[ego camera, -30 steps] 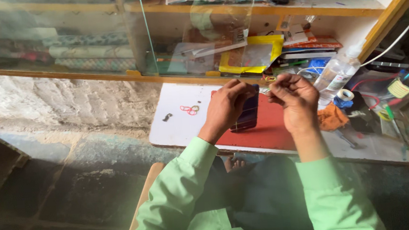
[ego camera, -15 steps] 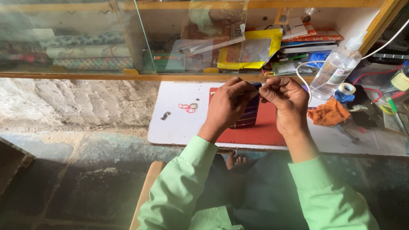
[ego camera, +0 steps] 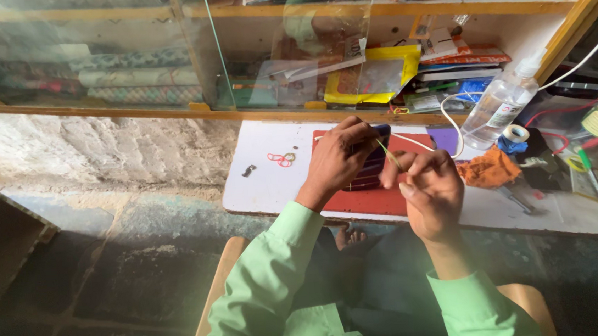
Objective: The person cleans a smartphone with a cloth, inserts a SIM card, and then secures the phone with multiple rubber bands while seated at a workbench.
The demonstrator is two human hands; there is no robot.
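Our left hand (ego camera: 337, 158) grips a dark flat device (ego camera: 370, 171) over the red mat (ego camera: 380, 198) at mid-board. Our right hand (ego camera: 429, 190) pinches a thin greenish strip (ego camera: 387, 154) against it. Orange cloth (ego camera: 490, 168) lies just beside the mat; a clear bottle (ego camera: 500, 102) stands near the white board's (ego camera: 265, 185) far edge.

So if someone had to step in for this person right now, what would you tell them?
Left hand: grips a dark flat device over the red mat.
Right hand: pinches a thin green strip at the device's edge.
Nearby: white board, orange cloth, clear bottle, tape roll.
Done: device lifted, strip at the edge.
Left: cannot tell how far along the strip work is.
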